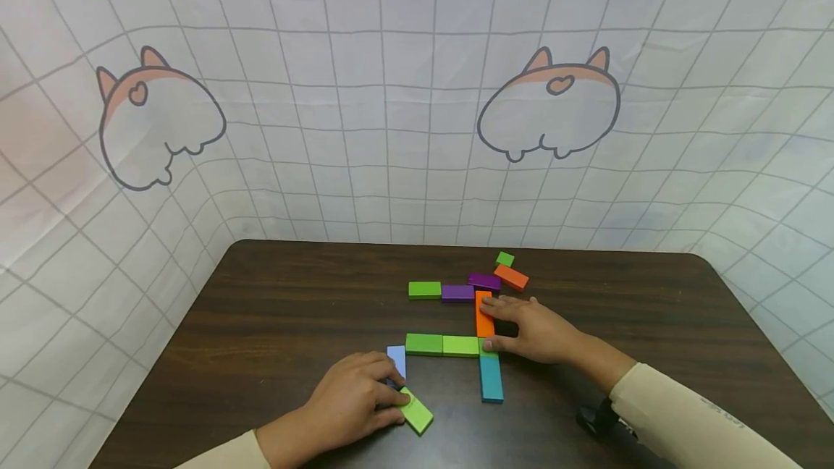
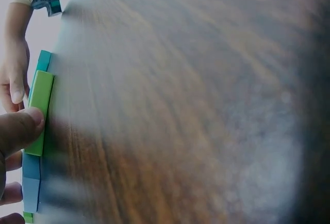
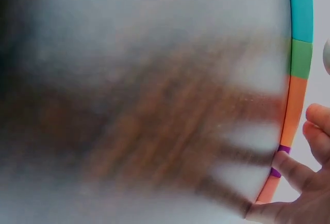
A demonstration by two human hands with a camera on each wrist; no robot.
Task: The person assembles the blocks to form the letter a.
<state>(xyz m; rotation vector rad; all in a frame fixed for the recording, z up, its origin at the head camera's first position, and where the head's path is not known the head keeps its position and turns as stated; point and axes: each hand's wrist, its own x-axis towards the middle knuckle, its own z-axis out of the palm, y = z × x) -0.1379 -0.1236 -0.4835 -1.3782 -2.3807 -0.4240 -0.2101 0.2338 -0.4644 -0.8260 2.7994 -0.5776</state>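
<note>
My left hand pinches a light green block, which lies at a slant at the near end of a periwinkle-blue block. In the left wrist view the thumb lies across this light green block. My right hand rests with its fingers extended on an orange block; its thumb touches a green block at that block's near end. Below that green block a teal block continues the line. To its left, a light green block and a green block lie end to end.
Farther back, a green block adjoins a purple block. Another purple block, a red-orange block and a small green block lead back toward the table's far edge. A white grid-patterned curtain stands behind.
</note>
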